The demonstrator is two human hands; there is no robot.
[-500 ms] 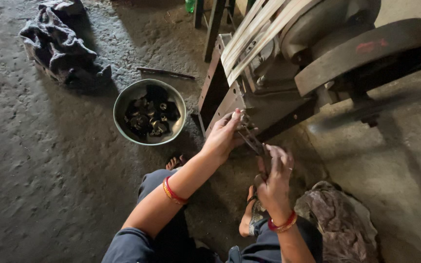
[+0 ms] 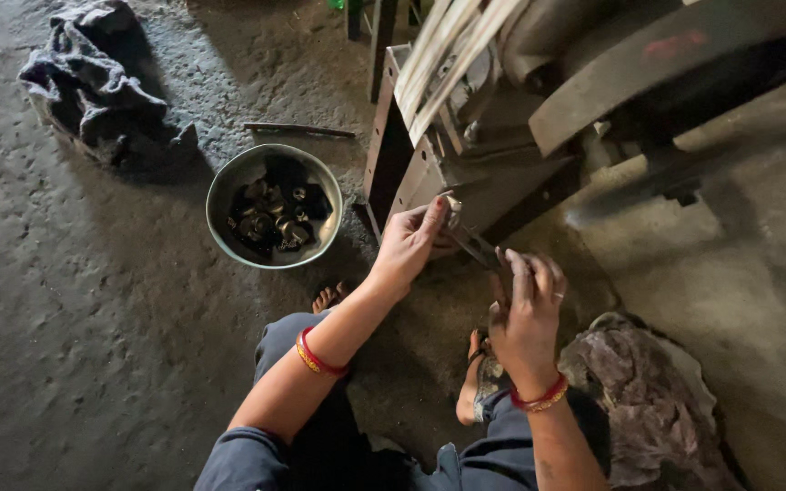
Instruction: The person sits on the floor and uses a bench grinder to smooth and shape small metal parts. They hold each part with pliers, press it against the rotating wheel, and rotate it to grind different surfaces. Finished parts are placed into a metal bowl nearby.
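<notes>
Beside round metal bowl (image 2: 220, 195), left hand (image 2: 408, 244), right hand (image 2: 525, 318) gripping flat wrench (image 2: 477, 245)

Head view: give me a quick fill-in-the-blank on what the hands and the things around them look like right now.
1. The left hand presses on the metal ____ of the machine.
2. The right hand grips a long metal tool, likely a ____.
3. The round metal bowl of small dark parts sits on the ____ side of the left hand.
4. Both wrists wear ____ bangles.

Missing words: frame; wrench; left; red
</notes>
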